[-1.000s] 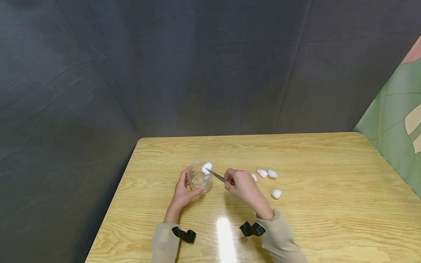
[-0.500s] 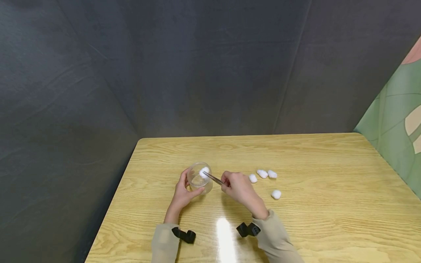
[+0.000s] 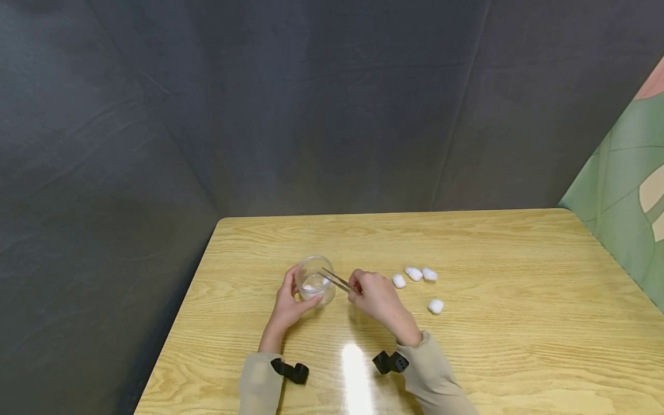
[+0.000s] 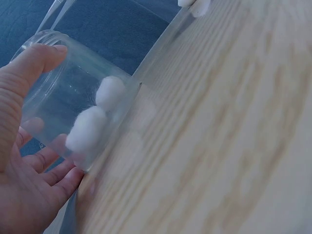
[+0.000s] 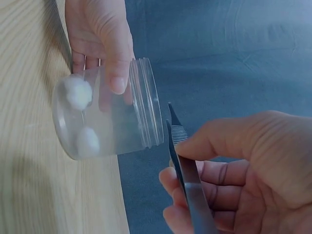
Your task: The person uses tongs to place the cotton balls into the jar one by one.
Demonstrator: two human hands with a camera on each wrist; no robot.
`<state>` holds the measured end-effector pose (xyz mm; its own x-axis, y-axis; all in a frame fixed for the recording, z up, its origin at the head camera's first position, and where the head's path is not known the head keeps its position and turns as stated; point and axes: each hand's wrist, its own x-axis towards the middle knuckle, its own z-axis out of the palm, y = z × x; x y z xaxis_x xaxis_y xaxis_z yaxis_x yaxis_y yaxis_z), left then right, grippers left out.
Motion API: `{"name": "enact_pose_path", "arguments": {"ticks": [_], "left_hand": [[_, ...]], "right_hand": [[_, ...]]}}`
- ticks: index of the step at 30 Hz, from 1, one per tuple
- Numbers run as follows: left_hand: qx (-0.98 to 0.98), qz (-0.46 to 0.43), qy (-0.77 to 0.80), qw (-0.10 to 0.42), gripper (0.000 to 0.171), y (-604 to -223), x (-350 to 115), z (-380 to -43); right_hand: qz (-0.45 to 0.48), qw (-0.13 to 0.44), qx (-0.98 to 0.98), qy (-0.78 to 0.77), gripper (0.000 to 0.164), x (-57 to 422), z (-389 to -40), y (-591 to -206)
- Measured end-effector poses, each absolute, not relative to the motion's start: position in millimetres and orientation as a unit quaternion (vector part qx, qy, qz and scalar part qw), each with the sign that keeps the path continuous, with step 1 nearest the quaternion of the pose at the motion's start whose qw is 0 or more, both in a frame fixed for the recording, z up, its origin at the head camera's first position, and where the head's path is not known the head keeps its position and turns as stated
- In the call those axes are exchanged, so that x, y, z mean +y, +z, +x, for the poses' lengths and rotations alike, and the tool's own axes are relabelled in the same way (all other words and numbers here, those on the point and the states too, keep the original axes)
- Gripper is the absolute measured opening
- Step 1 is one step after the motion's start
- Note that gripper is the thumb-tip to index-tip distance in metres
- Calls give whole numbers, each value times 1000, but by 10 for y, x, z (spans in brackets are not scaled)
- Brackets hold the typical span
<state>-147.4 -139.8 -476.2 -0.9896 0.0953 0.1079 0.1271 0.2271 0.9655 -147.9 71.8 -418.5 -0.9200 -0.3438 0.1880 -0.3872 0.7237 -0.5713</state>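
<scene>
My left hand (image 3: 288, 304) grips a clear plastic jar (image 5: 114, 119), thumb on one side and fingers round the other. Its mouth faces up, without a lid. Two cotton balls lie at the jar's bottom, one cotton ball (image 4: 87, 129) beside a smaller cotton ball (image 4: 110, 92) in the left wrist view. Between thumb and fingers my right hand (image 3: 381, 297) pinches metal tweezers (image 5: 192, 187). The tweezers' tips are apart, with nothing between them, right over the jar's mouth in the head view.
To the right of my right hand, several cotton balls lie on the wooden table (image 3: 519, 323): a group with one cotton ball (image 3: 413, 274) in its middle, and a lone cotton ball (image 3: 436, 306) nearer me. A dark cloth (image 3: 332, 115) hangs behind the table.
The tweezers carried a cotton ball over the jar's mouth and let it go; it now lies inside. My right hand shifted slightly left. My left hand kept its hold on the jar.
</scene>
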Motion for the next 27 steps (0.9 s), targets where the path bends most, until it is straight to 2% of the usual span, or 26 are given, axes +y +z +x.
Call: {"name": "enact_pose_path", "arguments": {"ticks": [27], "left_hand": [[-780,-79,-620,14,79,-4770,-1405,-1473]], "right_hand": [[166,54,-935,309,11,954,-1393,-4147]]}}
